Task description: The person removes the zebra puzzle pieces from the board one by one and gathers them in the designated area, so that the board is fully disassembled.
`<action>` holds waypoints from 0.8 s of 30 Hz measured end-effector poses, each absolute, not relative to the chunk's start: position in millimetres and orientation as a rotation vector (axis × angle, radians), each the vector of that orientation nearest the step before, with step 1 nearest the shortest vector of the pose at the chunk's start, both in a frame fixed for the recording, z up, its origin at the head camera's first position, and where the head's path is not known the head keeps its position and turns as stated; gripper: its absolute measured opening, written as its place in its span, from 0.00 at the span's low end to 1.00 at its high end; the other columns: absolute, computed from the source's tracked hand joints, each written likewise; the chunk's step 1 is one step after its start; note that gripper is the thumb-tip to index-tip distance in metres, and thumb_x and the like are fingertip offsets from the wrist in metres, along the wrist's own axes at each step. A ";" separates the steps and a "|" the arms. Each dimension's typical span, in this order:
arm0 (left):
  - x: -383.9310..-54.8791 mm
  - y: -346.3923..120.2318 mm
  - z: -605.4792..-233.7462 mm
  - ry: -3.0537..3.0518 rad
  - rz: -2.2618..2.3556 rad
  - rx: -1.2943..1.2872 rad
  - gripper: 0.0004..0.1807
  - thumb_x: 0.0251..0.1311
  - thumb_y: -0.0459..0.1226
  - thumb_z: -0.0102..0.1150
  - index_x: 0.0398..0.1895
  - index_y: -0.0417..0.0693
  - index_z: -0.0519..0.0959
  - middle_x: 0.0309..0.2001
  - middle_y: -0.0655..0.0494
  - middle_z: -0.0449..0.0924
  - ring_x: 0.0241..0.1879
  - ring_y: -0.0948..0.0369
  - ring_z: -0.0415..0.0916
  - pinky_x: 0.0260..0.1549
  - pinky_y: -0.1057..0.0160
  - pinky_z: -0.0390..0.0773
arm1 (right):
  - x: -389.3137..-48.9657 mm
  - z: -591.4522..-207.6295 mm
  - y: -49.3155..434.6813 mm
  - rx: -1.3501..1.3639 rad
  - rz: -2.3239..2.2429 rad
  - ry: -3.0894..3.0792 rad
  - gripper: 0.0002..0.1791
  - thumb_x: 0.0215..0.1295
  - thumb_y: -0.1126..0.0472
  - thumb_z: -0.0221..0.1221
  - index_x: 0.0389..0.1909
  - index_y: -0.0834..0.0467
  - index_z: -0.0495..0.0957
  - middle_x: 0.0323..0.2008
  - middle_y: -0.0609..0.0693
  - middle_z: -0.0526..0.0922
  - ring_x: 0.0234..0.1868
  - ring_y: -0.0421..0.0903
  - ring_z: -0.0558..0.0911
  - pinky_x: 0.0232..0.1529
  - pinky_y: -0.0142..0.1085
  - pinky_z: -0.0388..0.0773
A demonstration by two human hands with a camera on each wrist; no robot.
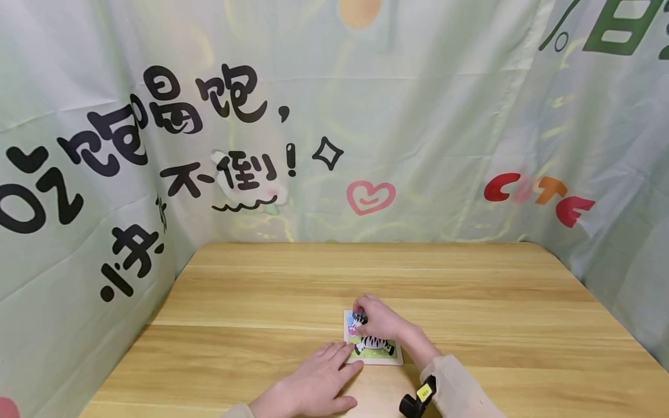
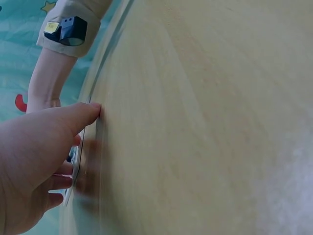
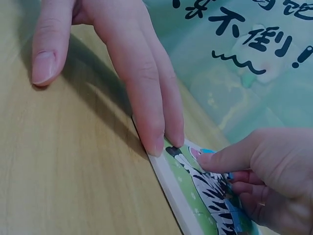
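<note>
Left hand (image 1: 313,378): fingers spread, fingertips on near-left corner of zebra picture puzzle (image 1: 375,345), which lies flat on wood-grain table (image 1: 251,296). Right hand (image 1: 385,321): fingers bent over zebra's head, thumb by pink muzzle (can't tell if a piece is pinched).

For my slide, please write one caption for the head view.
Left hand touching the edge of a zebra picture on a wooden table, right hand over its upper part.

Booth: printed cloth (image 1: 434,128) around a table (image 1: 261,284)
</note>
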State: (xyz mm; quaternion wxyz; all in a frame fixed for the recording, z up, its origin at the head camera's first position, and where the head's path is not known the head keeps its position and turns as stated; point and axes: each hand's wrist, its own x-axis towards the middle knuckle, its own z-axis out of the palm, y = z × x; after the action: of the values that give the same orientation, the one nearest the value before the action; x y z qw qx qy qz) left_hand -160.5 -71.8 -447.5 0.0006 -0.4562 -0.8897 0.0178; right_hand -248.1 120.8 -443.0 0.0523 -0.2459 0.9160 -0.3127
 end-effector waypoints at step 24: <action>-159.3 -73.7 -449.3 -2.743 0.129 -1.417 0.36 0.64 0.62 0.35 0.68 0.51 0.62 0.69 0.44 0.55 0.67 0.51 0.53 0.64 0.54 0.57 | -250.4 -447.3 132.9 -0.624 -1.452 2.680 0.04 0.60 0.68 0.58 0.36 0.60 0.74 0.29 0.46 0.75 0.31 0.42 0.74 0.34 0.33 0.74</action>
State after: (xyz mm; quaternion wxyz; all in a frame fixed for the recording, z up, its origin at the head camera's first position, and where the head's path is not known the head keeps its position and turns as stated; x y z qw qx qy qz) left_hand -159.3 -73.7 -449.3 0.0258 -0.4585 -0.8873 0.0416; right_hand -250.4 132.9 -447.3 0.0150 -0.2004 0.8613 -0.4666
